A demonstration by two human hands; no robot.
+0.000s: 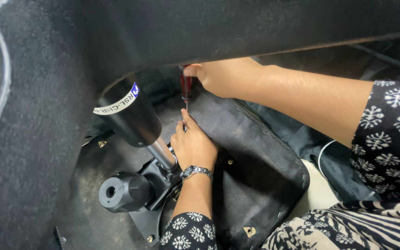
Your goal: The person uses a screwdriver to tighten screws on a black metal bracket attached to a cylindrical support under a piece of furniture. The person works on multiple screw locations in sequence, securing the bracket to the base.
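Observation:
My right hand [218, 76] is closed around the red and black handle of a screwdriver [186, 88], which points straight down. My left hand [193, 146], with a metal wristwatch [196, 171] on it, pinches the thin shaft near its tip. The tip meets the black fabric underside of an overturned chair seat [251, 162]. The exact spot under the tip is hidden by my fingers.
A black gas-lift column [128, 113] with a white label band rises to the left of my left hand from a black metal mechanism plate [146, 222]. A round black knob [121, 190] juts from the plate. A dark padded panel [209, 28] overhangs the top.

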